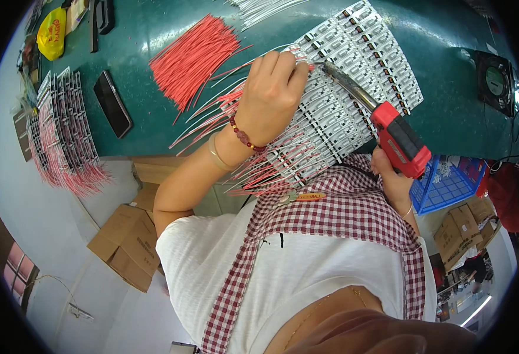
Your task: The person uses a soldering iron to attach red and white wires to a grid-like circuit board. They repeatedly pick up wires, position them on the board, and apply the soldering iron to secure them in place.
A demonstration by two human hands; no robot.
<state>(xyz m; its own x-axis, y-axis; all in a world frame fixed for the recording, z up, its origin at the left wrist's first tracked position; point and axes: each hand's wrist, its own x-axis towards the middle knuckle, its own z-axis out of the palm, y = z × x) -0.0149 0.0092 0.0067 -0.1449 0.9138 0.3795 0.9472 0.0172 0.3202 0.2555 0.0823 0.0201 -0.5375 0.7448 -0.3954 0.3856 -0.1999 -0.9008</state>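
Observation:
My left hand (273,91) is closed in a pinch over the circuit boards, with a red wire (311,68) at its fingertips. My right hand (394,182) grips a red and black soldering gun (402,140). The dark tip of the gun points left, close to the pinched fingers. Rows of small white circuit boards (383,44) lie slanted over the table, reaching the near edge. Red and white wires (265,174) stick out to the left from several of these rows. My left hand hides part of the boards and the exact spot where wire and tip meet.
A pile of red wires (194,56) and some white wires (265,9) lie on the green table (147,127). Wired boards (65,130), a phone (113,104) and a yellow package (51,34) are leftward. A black device (495,82), blue basket (445,189) and cardboard boxes (466,233) stand rightward.

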